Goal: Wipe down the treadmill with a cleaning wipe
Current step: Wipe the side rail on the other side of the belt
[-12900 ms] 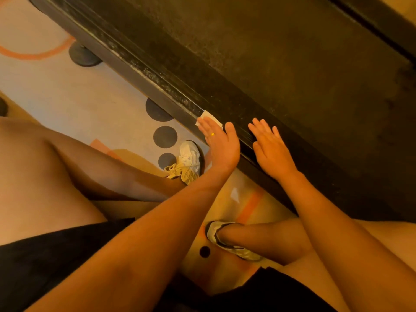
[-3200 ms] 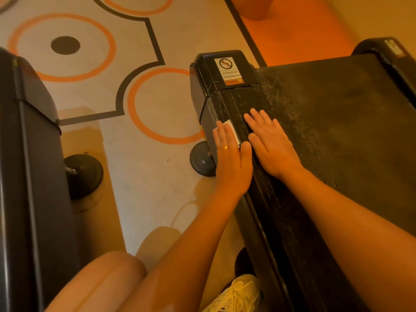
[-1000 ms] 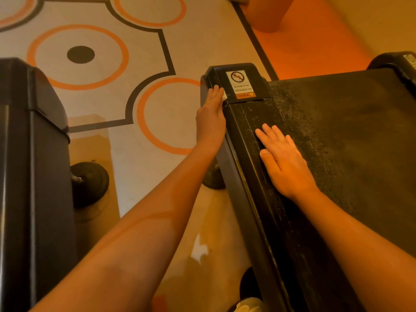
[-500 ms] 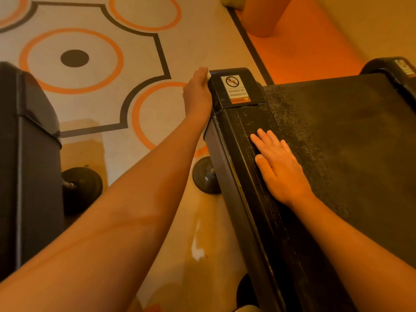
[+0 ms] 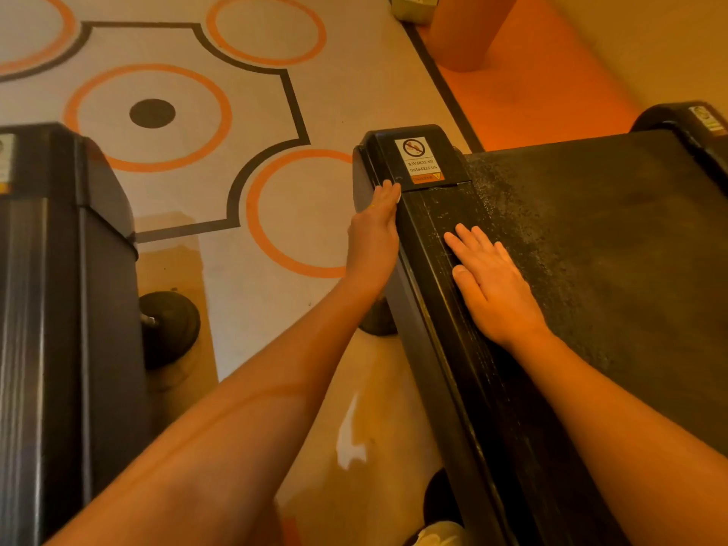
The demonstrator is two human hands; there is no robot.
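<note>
My left hand (image 5: 374,230) presses flat against the outer side of the treadmill (image 5: 484,407), fingers straight, with a sliver of white wipe (image 5: 398,198) showing at my fingertips just below the warning sticker (image 5: 420,159). My right hand (image 5: 492,281) lies flat on the side rail (image 5: 433,218), beside the belt (image 5: 614,250).

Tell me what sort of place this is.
Most likely a gym. A treadmill with a black belt and a warning sticker stands beside another dark machine, on a floor patterned with orange rings.
</note>
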